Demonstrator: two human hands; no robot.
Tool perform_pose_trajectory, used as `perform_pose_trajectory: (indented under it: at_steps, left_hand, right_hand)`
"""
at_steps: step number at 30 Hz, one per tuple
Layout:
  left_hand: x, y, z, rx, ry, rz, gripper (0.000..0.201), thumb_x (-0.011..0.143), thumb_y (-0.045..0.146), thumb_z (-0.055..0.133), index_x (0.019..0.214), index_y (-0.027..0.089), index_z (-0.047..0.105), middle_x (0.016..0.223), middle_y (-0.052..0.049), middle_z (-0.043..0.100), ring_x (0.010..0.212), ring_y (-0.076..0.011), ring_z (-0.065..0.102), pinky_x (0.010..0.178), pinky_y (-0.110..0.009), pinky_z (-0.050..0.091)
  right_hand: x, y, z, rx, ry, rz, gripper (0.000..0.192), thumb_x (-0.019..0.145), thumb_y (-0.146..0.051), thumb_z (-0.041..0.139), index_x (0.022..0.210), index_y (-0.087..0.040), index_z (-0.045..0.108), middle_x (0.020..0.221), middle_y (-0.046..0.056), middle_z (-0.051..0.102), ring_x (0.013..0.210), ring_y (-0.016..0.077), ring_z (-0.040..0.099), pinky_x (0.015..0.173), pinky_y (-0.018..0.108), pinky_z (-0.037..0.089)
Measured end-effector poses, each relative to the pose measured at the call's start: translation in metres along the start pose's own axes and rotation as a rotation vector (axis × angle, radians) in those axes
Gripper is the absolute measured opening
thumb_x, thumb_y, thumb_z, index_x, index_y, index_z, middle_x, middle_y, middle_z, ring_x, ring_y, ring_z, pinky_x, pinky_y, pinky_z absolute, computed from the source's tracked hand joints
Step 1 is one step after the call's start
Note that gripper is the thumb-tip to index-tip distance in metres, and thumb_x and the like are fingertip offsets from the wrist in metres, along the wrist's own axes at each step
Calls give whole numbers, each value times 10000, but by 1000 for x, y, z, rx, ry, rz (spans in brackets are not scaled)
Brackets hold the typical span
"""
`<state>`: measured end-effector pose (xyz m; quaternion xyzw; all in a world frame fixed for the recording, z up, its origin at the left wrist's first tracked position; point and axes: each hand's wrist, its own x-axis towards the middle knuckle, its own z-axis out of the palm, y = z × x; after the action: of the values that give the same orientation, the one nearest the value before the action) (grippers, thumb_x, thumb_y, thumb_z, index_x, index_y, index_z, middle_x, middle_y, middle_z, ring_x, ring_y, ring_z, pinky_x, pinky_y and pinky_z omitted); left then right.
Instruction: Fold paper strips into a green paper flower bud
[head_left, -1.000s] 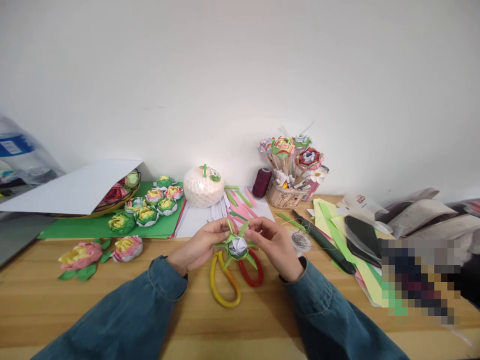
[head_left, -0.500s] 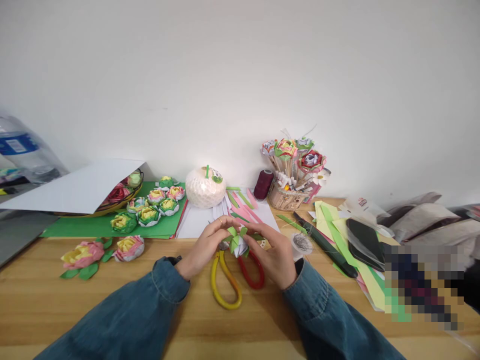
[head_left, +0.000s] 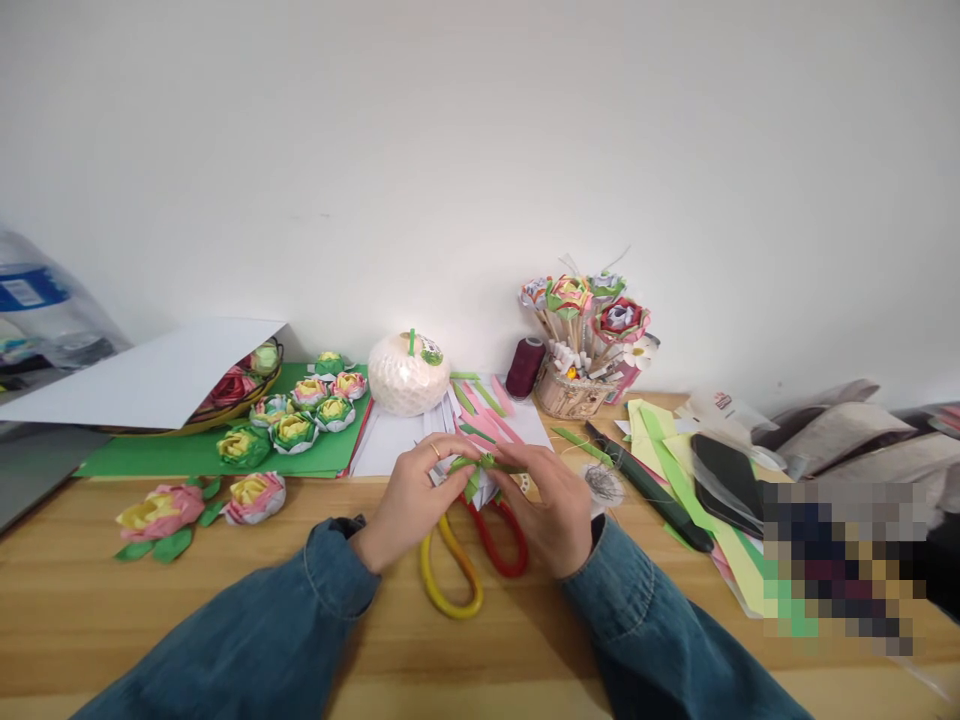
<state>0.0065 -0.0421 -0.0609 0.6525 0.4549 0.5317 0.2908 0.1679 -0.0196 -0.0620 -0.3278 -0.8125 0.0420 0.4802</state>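
Observation:
Both hands meet at the middle of the wooden table, closed around a small paper flower with white and green folded petals. My left hand wears a ring and pinches the flower's left side, thumb on top. From the other side my right hand grips it with thumb and fingers, which hide part of it. Below the hands lie scissors with one yellow handle loop and one red handle loop; their blades are mostly covered by the hands.
Several finished paper flowers sit on green paper at the left. Behind are paper strips, a foam-netted fruit, a thread spool and a flower holder. A utility knife and phone lie right.
My fingers have closed further over the top of the flower, pressing its green petals inward, so less of it shows. The view has shifted slightly.

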Motion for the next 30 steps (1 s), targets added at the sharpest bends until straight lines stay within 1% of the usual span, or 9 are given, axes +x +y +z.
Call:
perform_pose_trajectory:
  at_steps: [2,5,7,9,12,15,18,24,30]
  left_hand:
    - [0,0,0,-17,-9,-27,78,748,183,538,798,162,595,866,-59,625,869,-173,571,822,-305,429]
    - [0,0,1,-77,-58,-90,86,744,226,561,799,162,569,862,-53,616,847,-167,566,787,-289,437]
    - [1,-1,1,-119,-73,-85,97,732,247,583,771,165,550,845,-44,595,841,-162,551,763,-276,433]
    - [3,-2,0,-144,-67,-43,108,719,247,602,722,165,532,811,-31,559,822,-153,528,742,-263,418]
    - [6,-3,-4,-172,-115,-37,123,718,245,603,688,158,521,748,-11,521,764,-136,498,709,-250,390]
    - [8,0,-9,-205,-237,-126,135,728,264,586,690,143,540,702,-2,517,713,-126,478,679,-245,368]
    - [10,3,-12,-218,-287,-203,153,706,279,601,683,130,574,698,-5,533,708,-129,475,676,-248,357]
    - [10,2,-10,-312,-230,-414,179,663,293,630,651,120,589,620,8,539,593,-98,445,573,-226,331]
    - [10,0,-13,-412,-264,-499,174,598,256,686,663,113,612,625,3,574,593,-93,479,579,-224,361]
  right_hand:
    - [0,0,0,2,-1,-1,236,763,-160,591,994,-198,569,835,58,678,774,170,635,708,301,515]
    - [1,-2,0,37,-18,56,167,758,-180,597,923,-193,571,791,52,664,746,170,620,682,299,499]
    - [3,-3,-1,97,-40,117,93,748,-195,605,833,-190,569,740,38,642,713,165,601,652,291,483]
    - [5,-4,-2,200,-77,202,61,737,-211,611,747,-181,558,694,22,613,670,151,575,627,277,466]
    - [7,-3,-2,428,-188,368,123,730,-255,616,687,-170,538,656,3,571,628,128,535,604,256,443]
    - [7,-2,0,655,-308,509,182,723,-307,626,690,-167,514,671,-9,541,634,114,506,598,240,419]
    - [7,1,2,787,-360,598,229,701,-344,646,697,-163,506,682,-16,526,631,103,486,595,233,399]
    - [12,6,3,865,-440,711,277,642,-370,684,713,-143,541,695,-12,547,628,98,495,618,245,403]
    - [13,4,-2,851,-458,729,241,637,-329,687,711,-142,555,674,-20,550,605,90,494,595,235,398]
